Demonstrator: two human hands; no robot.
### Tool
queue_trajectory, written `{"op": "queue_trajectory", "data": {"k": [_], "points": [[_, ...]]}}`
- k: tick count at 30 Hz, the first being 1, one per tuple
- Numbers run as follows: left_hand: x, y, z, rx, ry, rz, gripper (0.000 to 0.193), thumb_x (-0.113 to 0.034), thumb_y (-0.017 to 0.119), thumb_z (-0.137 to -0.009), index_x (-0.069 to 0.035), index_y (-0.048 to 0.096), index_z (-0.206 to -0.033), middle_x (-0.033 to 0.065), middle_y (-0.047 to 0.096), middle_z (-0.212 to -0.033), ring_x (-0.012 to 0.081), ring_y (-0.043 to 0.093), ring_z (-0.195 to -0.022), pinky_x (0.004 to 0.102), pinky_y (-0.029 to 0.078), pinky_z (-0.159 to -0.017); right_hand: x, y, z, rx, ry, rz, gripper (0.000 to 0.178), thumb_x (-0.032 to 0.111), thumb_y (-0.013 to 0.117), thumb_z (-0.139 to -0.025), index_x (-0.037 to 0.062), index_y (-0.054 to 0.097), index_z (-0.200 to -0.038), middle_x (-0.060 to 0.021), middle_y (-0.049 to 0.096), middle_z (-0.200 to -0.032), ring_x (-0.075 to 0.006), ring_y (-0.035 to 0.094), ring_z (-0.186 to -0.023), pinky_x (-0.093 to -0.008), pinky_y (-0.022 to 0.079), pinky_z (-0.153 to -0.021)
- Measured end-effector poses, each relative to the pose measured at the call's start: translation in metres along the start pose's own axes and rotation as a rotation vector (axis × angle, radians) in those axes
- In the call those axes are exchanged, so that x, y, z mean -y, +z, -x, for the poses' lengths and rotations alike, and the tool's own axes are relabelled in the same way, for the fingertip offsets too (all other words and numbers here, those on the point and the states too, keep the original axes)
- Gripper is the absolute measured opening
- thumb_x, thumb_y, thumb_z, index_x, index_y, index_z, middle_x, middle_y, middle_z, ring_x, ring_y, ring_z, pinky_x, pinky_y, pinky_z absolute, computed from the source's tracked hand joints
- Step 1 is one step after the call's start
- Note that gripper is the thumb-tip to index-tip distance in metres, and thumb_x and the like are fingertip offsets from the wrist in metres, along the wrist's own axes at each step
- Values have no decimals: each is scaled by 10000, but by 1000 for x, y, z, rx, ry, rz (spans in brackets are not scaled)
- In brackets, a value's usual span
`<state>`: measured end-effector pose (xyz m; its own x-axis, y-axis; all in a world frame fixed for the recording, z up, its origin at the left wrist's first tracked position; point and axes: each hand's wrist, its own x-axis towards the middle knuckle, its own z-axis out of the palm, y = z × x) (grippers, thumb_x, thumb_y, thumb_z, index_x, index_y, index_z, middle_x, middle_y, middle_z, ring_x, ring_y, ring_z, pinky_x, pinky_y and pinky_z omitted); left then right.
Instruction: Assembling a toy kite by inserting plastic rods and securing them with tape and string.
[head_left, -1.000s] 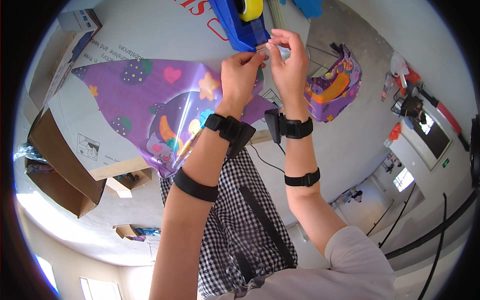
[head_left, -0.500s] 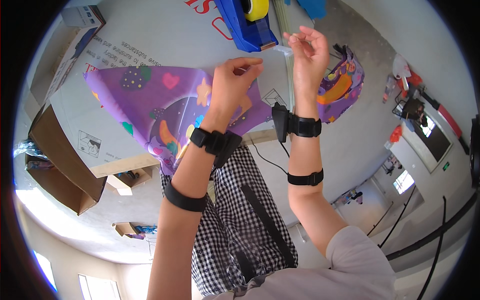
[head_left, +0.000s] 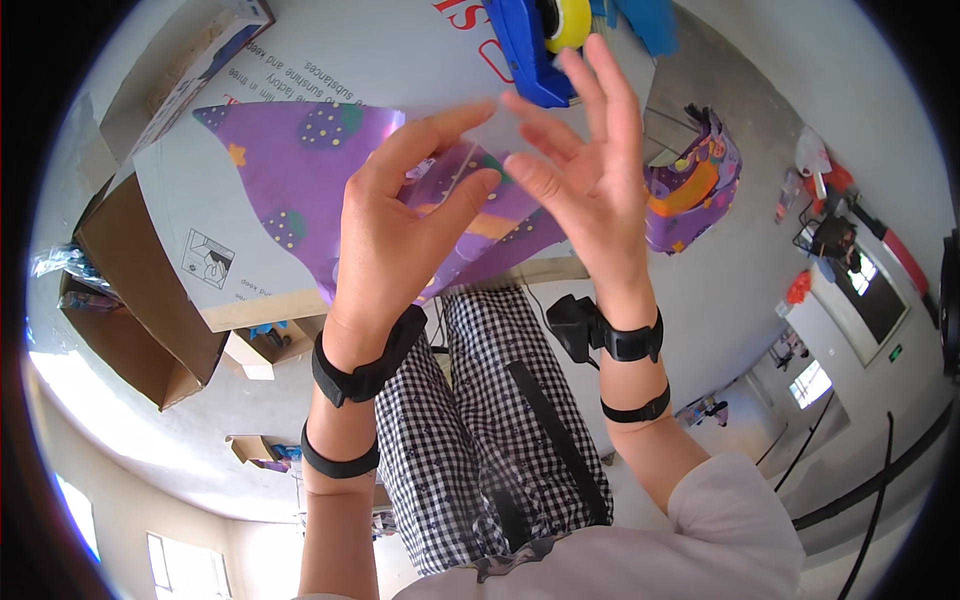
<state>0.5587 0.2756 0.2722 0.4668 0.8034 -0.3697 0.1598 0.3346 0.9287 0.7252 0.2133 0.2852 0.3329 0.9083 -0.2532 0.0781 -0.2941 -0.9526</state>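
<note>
A purple sheet (head_left: pixel 290 170) printed with fruit and stars lies on the grey board-topped table (head_left: pixel 170 230). My left hand (head_left: pixel 400 215) hovers over its right part, thumb and fingers curved apart. Facing it is my right hand (head_left: pixel 595 180), fingers spread, some of them blurred by motion. The fingertips of both hands come close together above the sheet. A shiny streak shows between my left thumb and fingers; whether it is tape or the sheet's gloss I cannot make out. Beyond the hands stands a blue tape dispenser (head_left: pixel 518 55) with a yellow tape roll (head_left: pixel 570 22).
To the right of the table is another purple printed item (head_left: pixel 692 190). An open cardboard box (head_left: pixel 150 290) stands at the left, and a smaller box (head_left: pixel 265 345) sits below the table's near edge. A printed carton (head_left: pixel 205 70) rests at the far left.
Both hands have come nearer and turned, my right hand moving from beside the dispenser toward my left. The clear tape strip by my right fingertips no longer shows. The sheet has shifted.
</note>
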Motion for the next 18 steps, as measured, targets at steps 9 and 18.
{"op": "queue_trajectory", "data": {"k": [9, 18], "points": [[-19, -66, 15, 36, 237, -365, 520, -10, 772, -708, -105, 715, -1216, 10, 637, -921, 157, 598, -857, 300, 470, -847, 29, 63, -7, 149, -41, -164, 921, -108, 744, -816, 62, 245, -1571, -222, 446, -1432, -189, 689, -887, -282, 604, -725], [-87, -100, 66, -63, 361, -503, 410, -157, 892, -657, -101, 682, -1004, 11, 694, -779, 174, 670, -754, 393, 418, -967, 124, 82, 28, 189, -198, 53, 938, -72, 795, -791, 6, 256, -1555, -238, 473, -1390, -187, 682, -847, -296, 586, -761]]}}
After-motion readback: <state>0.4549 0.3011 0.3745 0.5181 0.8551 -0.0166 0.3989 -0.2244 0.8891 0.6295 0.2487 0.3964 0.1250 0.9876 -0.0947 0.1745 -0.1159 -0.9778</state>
